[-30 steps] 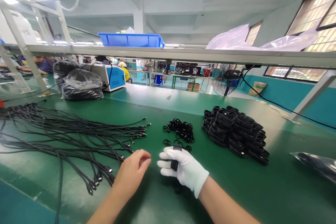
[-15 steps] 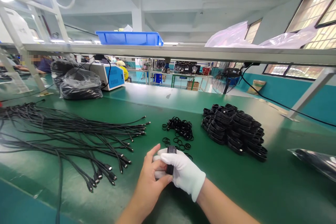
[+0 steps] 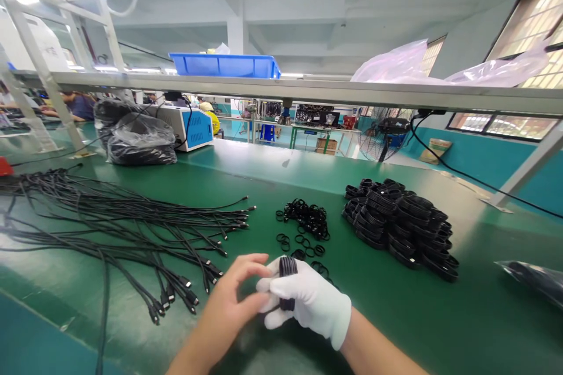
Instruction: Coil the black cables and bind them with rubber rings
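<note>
My right hand (image 3: 305,299), in a white glove, grips a coiled black cable (image 3: 288,268) standing on edge, its turns stacked close together. My left hand (image 3: 235,299) is bare, with thumb and index finger spread in a curve beside the gloved fingertips; whether its thumb touches the glove I cannot tell. Just beyond the hands lies a heap of small black rings (image 3: 305,218), with several loose ones nearer. Long black cables (image 3: 145,217) with USB-type plugs spread over the table's left side. To the right is a pile of coiled black cables (image 3: 400,222).
The green table (image 3: 246,173) runs under a shelf (image 3: 308,89) bearing a blue bin (image 3: 224,64) and pinkish plastic bags (image 3: 391,62). At the back left stand a filled plastic bag (image 3: 143,137) and a blue-and-white machine (image 3: 197,129). Another plastic package (image 3: 534,281) lies far right.
My left hand has moved left, away from the coiled cable, and its fingers have spread. The coil stays in my right hand. The whole view has shifted slightly.
</note>
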`<state>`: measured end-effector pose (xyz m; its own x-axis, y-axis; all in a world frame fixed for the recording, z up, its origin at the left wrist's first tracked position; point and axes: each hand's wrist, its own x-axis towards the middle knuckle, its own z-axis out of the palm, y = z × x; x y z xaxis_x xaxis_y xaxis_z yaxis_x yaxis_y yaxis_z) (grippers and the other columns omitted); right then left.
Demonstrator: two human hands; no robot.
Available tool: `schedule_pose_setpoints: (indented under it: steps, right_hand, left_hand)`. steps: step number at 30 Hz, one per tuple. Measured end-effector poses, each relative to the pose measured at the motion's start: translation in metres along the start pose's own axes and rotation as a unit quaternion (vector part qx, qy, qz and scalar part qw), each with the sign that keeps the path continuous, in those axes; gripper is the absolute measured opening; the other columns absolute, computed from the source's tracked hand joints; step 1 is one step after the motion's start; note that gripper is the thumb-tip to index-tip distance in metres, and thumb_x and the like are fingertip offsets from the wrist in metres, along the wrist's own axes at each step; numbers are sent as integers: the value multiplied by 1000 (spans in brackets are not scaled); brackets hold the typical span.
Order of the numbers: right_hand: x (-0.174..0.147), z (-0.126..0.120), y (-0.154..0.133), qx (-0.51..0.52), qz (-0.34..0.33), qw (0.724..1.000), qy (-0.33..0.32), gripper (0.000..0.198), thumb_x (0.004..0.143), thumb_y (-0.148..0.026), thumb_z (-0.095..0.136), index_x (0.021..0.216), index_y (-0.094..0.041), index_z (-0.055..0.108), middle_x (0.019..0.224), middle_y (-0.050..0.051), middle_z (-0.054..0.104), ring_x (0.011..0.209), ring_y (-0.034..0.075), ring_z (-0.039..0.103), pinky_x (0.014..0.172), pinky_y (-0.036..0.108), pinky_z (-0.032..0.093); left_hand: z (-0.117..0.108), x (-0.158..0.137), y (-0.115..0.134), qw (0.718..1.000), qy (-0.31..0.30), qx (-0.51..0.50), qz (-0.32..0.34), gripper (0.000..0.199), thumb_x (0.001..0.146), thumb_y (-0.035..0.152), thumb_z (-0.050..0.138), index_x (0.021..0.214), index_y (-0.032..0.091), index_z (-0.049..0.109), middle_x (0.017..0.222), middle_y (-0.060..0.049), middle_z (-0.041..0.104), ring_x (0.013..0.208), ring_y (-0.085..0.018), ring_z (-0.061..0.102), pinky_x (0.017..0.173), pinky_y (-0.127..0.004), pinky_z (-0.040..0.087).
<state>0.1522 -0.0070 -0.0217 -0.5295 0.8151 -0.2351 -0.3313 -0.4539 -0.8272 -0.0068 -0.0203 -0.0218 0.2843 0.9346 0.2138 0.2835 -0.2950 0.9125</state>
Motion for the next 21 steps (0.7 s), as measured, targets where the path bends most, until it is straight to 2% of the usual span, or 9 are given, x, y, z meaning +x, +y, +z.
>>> schedule_pose_setpoints:
  steps: [3, 6, 9, 12, 17, 19, 21]
  right_hand:
    - [-1, 4, 2, -38, 23, 999, -15, 37, 52, -22, 75, 83, -13, 57, 67, 2, 61, 61, 18, 63, 48, 28, 52]
    - [-1, 11, 4, -83, 54, 994, -48, 25, 51, -18, 70, 72, -10, 58, 53, 3, 59, 47, 15, 60, 41, 23, 50]
    - [-3, 17, 4, -133, 83, 987, -43, 12, 52, -14, 64, 62, -8, 59, 51, 5, 60, 40, 11, 56, 39, 20, 48]
    - [-6, 21, 2, -152, 89, 984, -33, 8, 52, -12, 61, 60, -9, 59, 49, 3, 60, 38, 11, 56, 38, 18, 47]
    - [-8, 24, 1, -135, 90, 986, -34, 13, 51, -11, 62, 63, -10, 60, 48, 1, 59, 38, 11, 55, 37, 18, 46]
    - [-7, 21, 2, -130, 87, 987, -33, 11, 51, -12, 61, 61, -9, 59, 46, 1, 57, 37, 11, 54, 36, 19, 45]
    - [-6, 17, 3, -121, 76, 989, -31, 12, 52, -14, 62, 62, -9, 58, 45, 1, 56, 37, 12, 54, 36, 21, 46]
  left_hand:
    - [-6, 3, 5, 998, 63, 30, 5, 16, 77, 18, 57, 91, 22, 63, 97, -3, 63, 93, -20, 57, 86, -33, 44]
    - [1, 4, 9, 995, 69, 66, 30, 18, 74, 9, 54, 83, 22, 63, 83, 0, 62, 81, -17, 57, 76, -29, 45]
    - [8, 3, 7, 992, 79, 81, 49, 22, 70, 3, 50, 76, 21, 63, 75, 1, 60, 75, -15, 57, 70, -26, 45]
    - [13, -1, -3, 987, 102, 90, 89, 26, 72, 2, 47, 76, 21, 64, 76, 0, 59, 75, -15, 57, 69, -26, 46]
    - [22, -6, -10, 970, 153, 104, 155, 24, 79, 5, 45, 79, 21, 64, 76, -1, 59, 75, -15, 57, 67, -25, 46]
    - [21, -4, -7, 976, 132, 104, 139, 24, 78, 5, 46, 79, 21, 64, 77, -1, 60, 76, -15, 57, 69, -25, 46]
    - [14, 1, -3, 988, 86, 92, 94, 23, 76, 6, 50, 85, 22, 65, 84, -1, 62, 79, -15, 58, 72, -26, 47]
